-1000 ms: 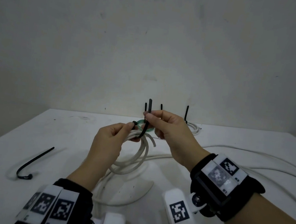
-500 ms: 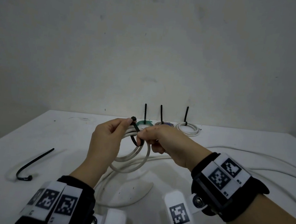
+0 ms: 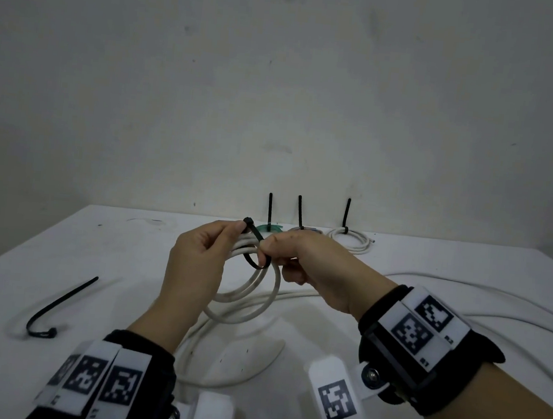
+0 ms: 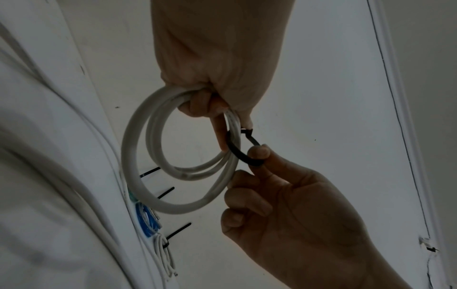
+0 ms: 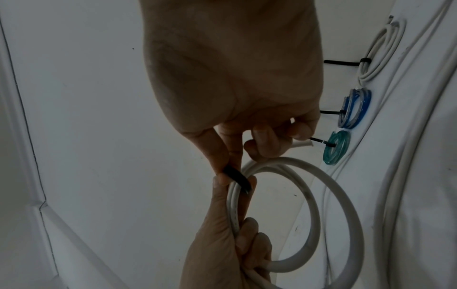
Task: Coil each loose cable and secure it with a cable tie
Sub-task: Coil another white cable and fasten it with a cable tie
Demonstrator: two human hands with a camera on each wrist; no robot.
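At frame centre we note the left hand [image 3: 195, 262] gripping the white coil [image 3: 246, 294] and tie head, the right hand [image 3: 310, 266] just beside pinching the black cable tie [image 3: 256, 261] looped beneath.

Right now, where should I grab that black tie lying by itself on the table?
Take the spare cable tie by its long straight strap, pinching from above with finger and thumb on either side. It lies flat on the table, so you cannot get under it, and the hooked end near you is curled and small.
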